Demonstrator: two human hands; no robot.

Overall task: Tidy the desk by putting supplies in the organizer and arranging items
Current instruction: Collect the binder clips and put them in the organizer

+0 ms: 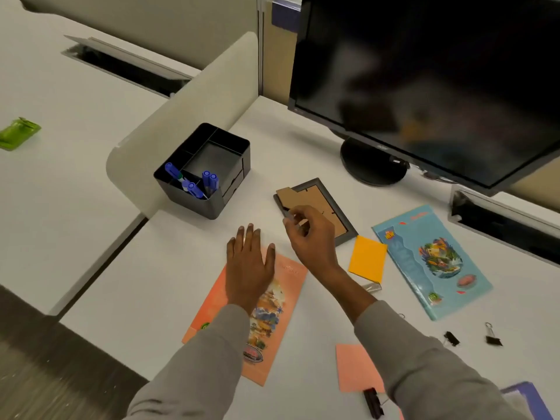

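A black desk organizer [233, 148] stands at the back left of the desk with several blue pens [194, 183] in its front compartments. My left hand [250, 262] lies flat with straight fingers on an orange booklet [281, 334]. My right hand [309, 234] has its fingers curled over a grey picture frame [344, 218] that lies face down, and seems to pinch something small and dark; I cannot make out what it is. An orange sticky pad [367, 258] lies right of that hand. A blue booklet [430, 259] sits further right.
A monitor [430, 77] stands at the back right, with a cable slot [503, 219] below it. A pink sticky pad [356, 371] and black binder clips [451, 338] [493, 339] [373, 401] lie near the front right. A green packet [18, 133] lies on the neighbouring desk.
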